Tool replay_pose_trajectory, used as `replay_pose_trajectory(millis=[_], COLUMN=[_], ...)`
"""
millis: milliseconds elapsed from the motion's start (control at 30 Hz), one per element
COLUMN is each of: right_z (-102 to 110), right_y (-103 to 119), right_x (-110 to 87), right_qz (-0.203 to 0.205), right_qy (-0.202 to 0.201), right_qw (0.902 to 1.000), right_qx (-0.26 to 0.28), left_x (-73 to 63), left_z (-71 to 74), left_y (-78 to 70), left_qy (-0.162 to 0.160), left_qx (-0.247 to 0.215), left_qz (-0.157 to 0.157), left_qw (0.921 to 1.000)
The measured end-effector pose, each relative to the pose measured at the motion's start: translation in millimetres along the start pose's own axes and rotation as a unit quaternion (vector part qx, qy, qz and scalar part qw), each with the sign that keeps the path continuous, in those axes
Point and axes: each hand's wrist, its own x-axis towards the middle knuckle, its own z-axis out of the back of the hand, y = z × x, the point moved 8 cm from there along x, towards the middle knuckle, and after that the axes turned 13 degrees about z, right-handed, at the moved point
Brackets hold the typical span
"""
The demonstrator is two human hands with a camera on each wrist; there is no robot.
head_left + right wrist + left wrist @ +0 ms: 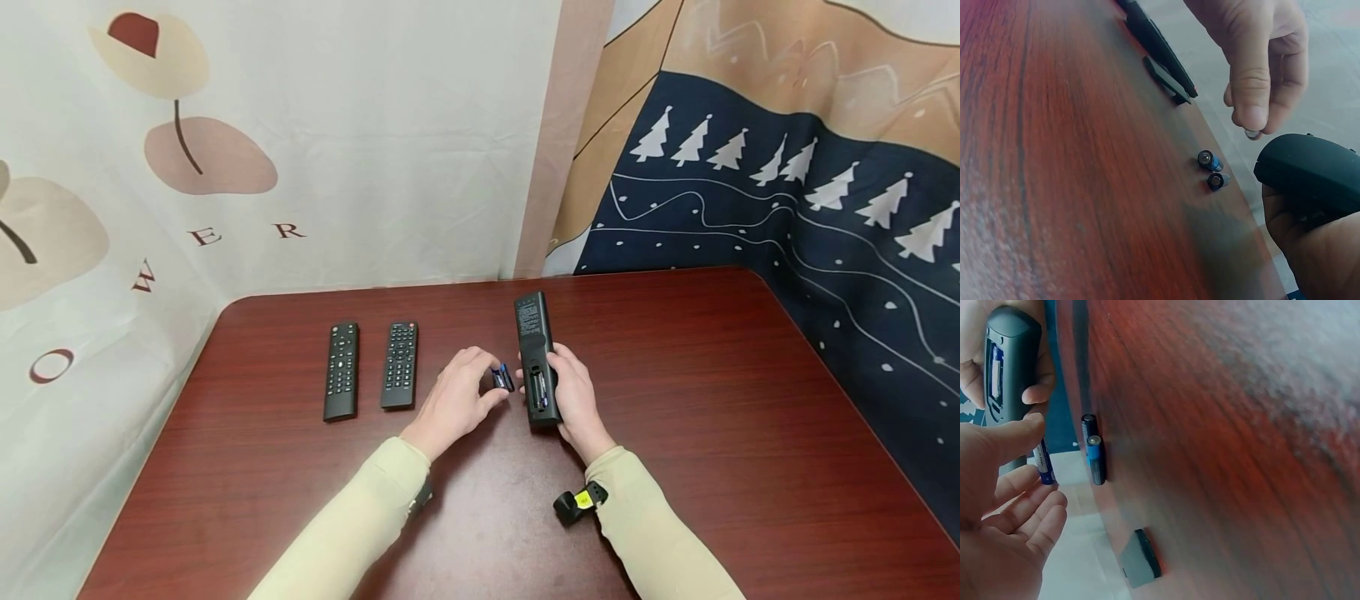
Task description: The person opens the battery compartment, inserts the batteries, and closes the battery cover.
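My right hand (576, 400) grips a black remote control (533, 350) with its back turned up and its battery compartment uncovered. Inside the compartment lies a battery (997, 372). Just left of the remote, my left hand (453, 396) pinches a blue and white battery (1043, 464) between thumb and fingers. On the table beneath, two more batteries (1096, 461) stay close together, dark with blue parts. A small black cover (1141, 559) rests on the table near them; my left hand hides it in the head view.
Two other black remotes, one at the far left (341, 372) and one beside it (400, 365), lie buttons up on the dark red wooden table (712, 383). Behind the table hang a white printed curtain (390, 150) and a navy cloth (720, 208) with tree shapes.
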Motion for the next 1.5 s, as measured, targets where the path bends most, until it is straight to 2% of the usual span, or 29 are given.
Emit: replay_pose_trajectory(millis=[300,600,833,1067,1500], right_z=[-0.8,-0.8,1.9,1.8,-0.8], right_y=[0.1,-1.2,-2.5,-1.6,-1.9], right_x=[0.2,1.4,1.4,0.7,-1.7], right_qz=[0.008,0.009,0.011,0.012,0.009], right_qy=[-0.005,-0.018,-0.028,-0.023,-0.018], right_qw=[0.9999,0.9997,0.9994,0.9992,0.9997], right_qx=[0.012,0.016,-0.016,-0.031,-0.016], left_x=[-0.4,-1.0,-1.8,-1.2,-3.4], left_z=[-0.1,1.8,3.3,0.8,-0.8], left_y=[-8.1,-17.1,-25.1,-31.9,-38.3], left_qy=[0.008,-0.003,-0.01,-0.001,-0.001], left_qx=[-0.016,-0.032,-0.043,-0.037,-0.045], left_qz=[-0.001,-0.029,-0.048,-0.052,-0.061], left_qw=[0.9998,0.999,0.9979,0.998,0.9972])
